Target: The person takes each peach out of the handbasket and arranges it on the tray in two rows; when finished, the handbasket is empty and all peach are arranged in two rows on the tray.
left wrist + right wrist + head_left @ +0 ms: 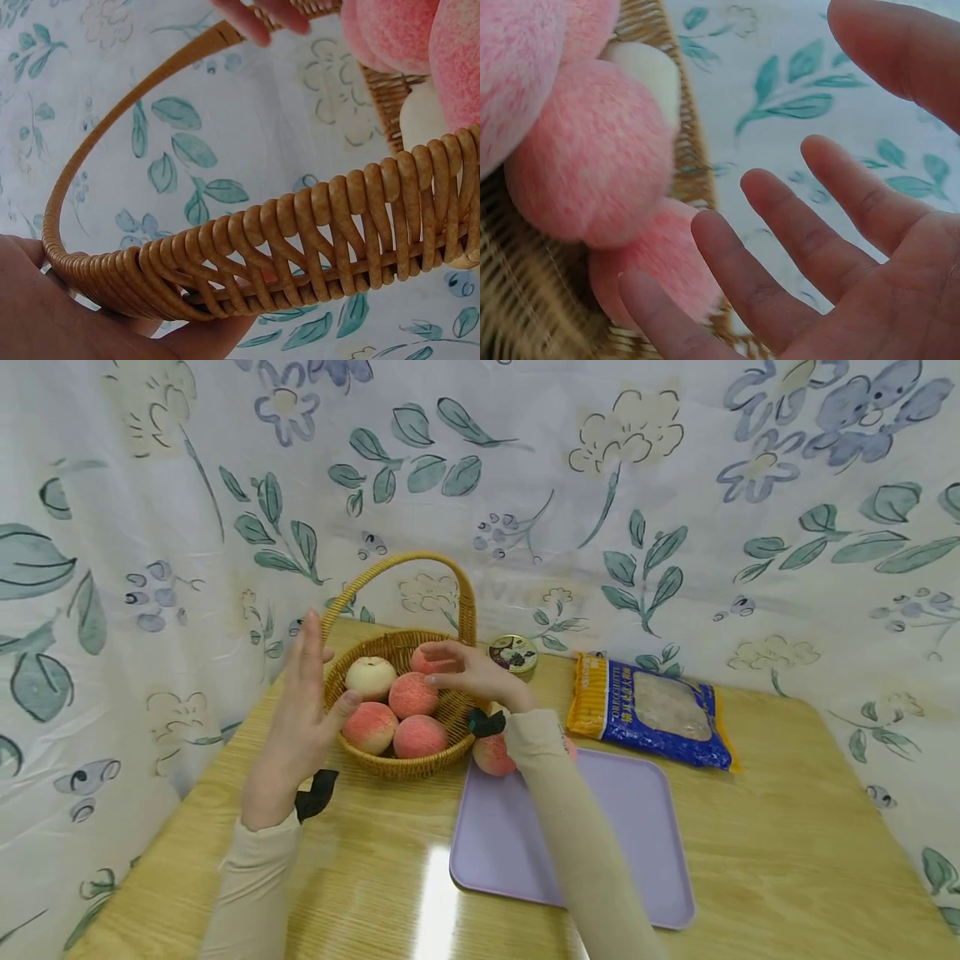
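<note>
The basket (405, 767) is woven wicker, peaches (414, 696) matt, tray (630, 810) smooth plastic.

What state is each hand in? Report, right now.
Left hand: open, beside the tan wicker basket.
Right hand: open, holding nothing, near the round pink peaches.

Possible to enter the basket (408, 767) from above, under the arched handle (467, 610), with some room along the right inner wall (453, 712), beside the right hand (477, 671). Obstructed at left and middle by clustered peaches (413, 695); outside, at right, by another peach (492, 756) and, farther back, by the tin (513, 652). Passable low over the table (367, 852) before the basket.
</note>
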Action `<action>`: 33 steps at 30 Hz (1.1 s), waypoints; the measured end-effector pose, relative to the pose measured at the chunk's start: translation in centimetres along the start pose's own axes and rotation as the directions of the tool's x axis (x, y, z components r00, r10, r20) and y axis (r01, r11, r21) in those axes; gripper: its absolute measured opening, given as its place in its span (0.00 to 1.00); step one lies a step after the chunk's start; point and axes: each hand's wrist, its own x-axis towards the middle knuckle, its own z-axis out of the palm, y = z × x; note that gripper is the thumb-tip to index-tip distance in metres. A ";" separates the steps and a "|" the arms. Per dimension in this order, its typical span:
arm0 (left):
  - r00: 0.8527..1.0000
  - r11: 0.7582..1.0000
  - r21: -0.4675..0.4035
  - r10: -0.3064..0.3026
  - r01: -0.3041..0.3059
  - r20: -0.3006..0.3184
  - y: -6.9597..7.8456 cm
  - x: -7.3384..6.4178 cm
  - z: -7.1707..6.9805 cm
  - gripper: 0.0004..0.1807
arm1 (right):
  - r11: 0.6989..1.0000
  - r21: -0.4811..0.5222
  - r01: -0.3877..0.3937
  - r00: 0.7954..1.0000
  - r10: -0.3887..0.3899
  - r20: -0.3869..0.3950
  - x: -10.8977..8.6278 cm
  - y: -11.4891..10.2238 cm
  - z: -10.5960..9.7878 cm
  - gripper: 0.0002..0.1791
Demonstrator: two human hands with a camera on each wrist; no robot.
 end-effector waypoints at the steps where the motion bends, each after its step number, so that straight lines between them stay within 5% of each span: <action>1: 1.000 1.000 0.000 0.001 -0.001 0.002 0.0 0.0 0.0 0.49 | 1.000 0.016 -0.008 1.000 0.008 0.010 0.5 0.1 0.3 0.30; 8: 1.000 1.000 -0.010 -0.015 0.015 0.007 0.0 -0.4 0.0 0.49 | 0.997 0.063 -0.049 0.999 0.049 0.000 2.9 0.9 2.3 0.30; 18: 1.000 1.000 0.003 0.013 -0.013 -0.019 0.0 -0.1 0.0 0.50 | 0.983 -0.184 -0.018 0.991 0.042 0.124 4.9 1.8 3.8 0.37; 33: 1.000 1.000 0.000 -0.019 0.019 -0.013 0.2 0.1 -0.1 0.51 | 0.944 -0.330 0.018 0.998 0.003 0.061 5.4 1.4 4.2 0.25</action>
